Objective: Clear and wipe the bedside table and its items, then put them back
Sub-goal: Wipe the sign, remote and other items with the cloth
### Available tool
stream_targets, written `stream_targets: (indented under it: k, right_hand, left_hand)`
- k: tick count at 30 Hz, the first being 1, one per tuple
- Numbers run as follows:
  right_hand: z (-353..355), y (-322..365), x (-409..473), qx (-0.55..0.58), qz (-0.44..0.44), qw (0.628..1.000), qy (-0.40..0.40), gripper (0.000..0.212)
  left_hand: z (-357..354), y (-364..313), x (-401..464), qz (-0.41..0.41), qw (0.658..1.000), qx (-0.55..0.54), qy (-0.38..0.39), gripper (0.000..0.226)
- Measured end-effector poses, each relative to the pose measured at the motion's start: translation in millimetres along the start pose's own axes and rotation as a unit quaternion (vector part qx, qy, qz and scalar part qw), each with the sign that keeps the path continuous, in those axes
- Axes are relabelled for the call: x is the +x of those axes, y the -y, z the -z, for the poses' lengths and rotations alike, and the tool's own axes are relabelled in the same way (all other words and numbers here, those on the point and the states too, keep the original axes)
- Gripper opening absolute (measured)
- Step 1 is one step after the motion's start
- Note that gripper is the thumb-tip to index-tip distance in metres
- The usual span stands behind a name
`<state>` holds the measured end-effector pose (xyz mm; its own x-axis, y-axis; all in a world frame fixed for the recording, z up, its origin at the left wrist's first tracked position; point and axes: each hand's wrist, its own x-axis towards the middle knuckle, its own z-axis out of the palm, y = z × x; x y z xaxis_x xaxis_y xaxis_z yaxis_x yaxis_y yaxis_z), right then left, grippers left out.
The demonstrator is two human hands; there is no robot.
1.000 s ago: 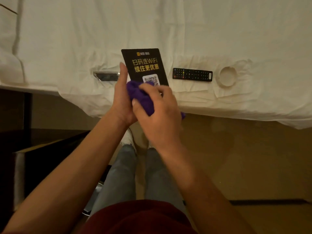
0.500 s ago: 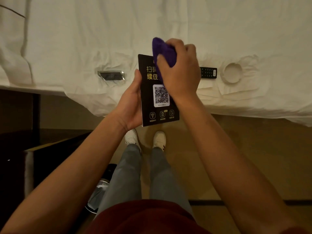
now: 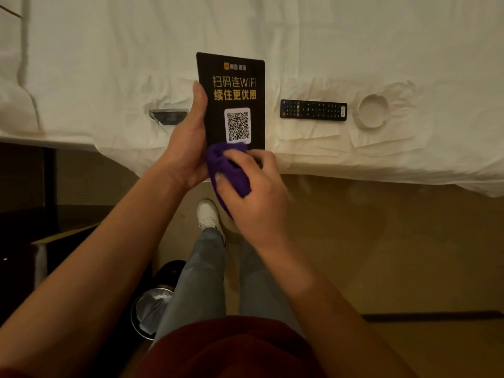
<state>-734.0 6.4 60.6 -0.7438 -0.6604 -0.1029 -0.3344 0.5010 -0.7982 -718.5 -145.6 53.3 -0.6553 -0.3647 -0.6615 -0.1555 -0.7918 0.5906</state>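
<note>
Head view: the black WiFi card (image 3: 231, 85) sits at frame centre, long axis vertical, top edge toward the bed (image 3: 109, 64). Left hand (image 3: 188, 143) fingers grasp its left edge. Right hand (image 3: 253, 192) fingers clench a purple cloth (image 3: 226, 170) against its lower end.

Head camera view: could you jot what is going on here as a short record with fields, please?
activity: wiping a black WiFi sign with a purple cloth
left hand: left hand grips the sign's left edge, thumb on its face
right hand: right hand holds the bunched cloth against the sign's lower part
sign face: QR code and printed text showing above the cloth
on the bed: remote control, white ashtray, a small clear stand, all lying on the white sheet
on the floor: waste bin beside the person's legs
</note>
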Motion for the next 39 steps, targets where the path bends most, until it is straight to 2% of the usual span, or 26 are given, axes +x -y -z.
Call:
stream_targets:
  k: [3, 5, 7, 9, 11, 14, 16, 18, 21, 23, 25, 28, 31, 36, 39]
  right_hand:
    - [18.0, -13.6, 3.5, 0.064, -0.036, 0.995, -0.061, 0.038]
    - [39.0, -22.1, 15.4, 0.106, -0.072, 0.982, -0.138, 0.038]
    - [63.3, -28.8, 32.6, 0.099, -0.076, 0.971, -0.203, 0.036]
    - [84.2, -32.6, 49.5, 0.085, -0.074, 0.966, -0.231, 0.034]
    - [93.7, -30.9, 62.2, 0.095, -0.075, 0.969, -0.218, 0.033]
    - [85.0, -17.1, 69.1, 0.111, -0.058, 0.978, -0.164, 0.033]
    - [72.5, -6.6, 69.1, 0.131, -0.04, 0.98, -0.144, 0.033]
    - [60.9, 0.6, 69.5, 0.148, -0.033, 0.978, -0.142, 0.034]
    - [48.1, 3.1, 69.6, 0.154, -0.042, 0.973, -0.164, 0.037]
    - [42.3, 3.9, 66.8, 0.154, -0.055, 0.97, -0.181, 0.039]
    - [39.0, 5.1, 62.6, 0.144, -0.051, 0.971, -0.185, 0.039]
    - [41.8, 4.1, 57.9, 0.094, -0.012, 0.984, -0.148, 0.041]
    - [50.4, 2.2, 62.4, 0.059, 0.026, 0.993, -0.102, 0.041]
    - [55.7, 11.3, 93.4, 0.021, 0.005, 0.977, -0.211, 0.039]
    - [45.8, 19.8, 90.0, 0.014, 0.017, 0.984, -0.177, 0.04]
  left_hand:
    - [5.0, -14.1, 3.2, -0.069, 0.99, 0.099, -0.079, 0.059]
    - [9.6, -25.9, 3.2, -0.098, 0.961, 0.215, -0.144, 0.056]
    - [18.0, -31.6, 8.2, -0.114, 0.945, 0.257, -0.167, 0.051]
    - [20.7, -32.5, 10.9, -0.11, 0.947, 0.258, -0.155, 0.043]
    - [16.8, -27.5, 12.7, -0.106, 0.959, 0.224, -0.134, 0.036]
    - [4.2, -9.0, 17.3, -0.117, 0.954, 0.241, -0.132, 0.029]
    - [-6.6, 3.9, 18.8, -0.111, 0.955, 0.247, -0.122, 0.034]
    - [-14.9, 12.9, 18.6, -0.089, 0.967, 0.223, -0.083, 0.043]
    - [-26.5, 20.6, 11.3, -0.056, 0.986, 0.153, 0.016, 0.055]
    - [-32.2, 25.0, -0.3, -0.029, 0.992, 0.081, 0.096, 0.048]
    - [-36.0, 27.2, -12.4, 0.026, 0.989, -0.014, 0.145, 0.06]
    - [-28.9, 27.1, -16.3, 0.071, 0.98, -0.117, 0.147, 0.074]
    - [-23.6, 29.3, -21.2, 0.097, 0.97, -0.162, 0.153, 0.07]
    - [-23.8, 34.5, -27.9, 0.088, 0.969, -0.164, 0.165, 0.066]
    - [-34.1, 23.2, -25.0, 0.061, 0.972, -0.163, 0.158, 0.061]
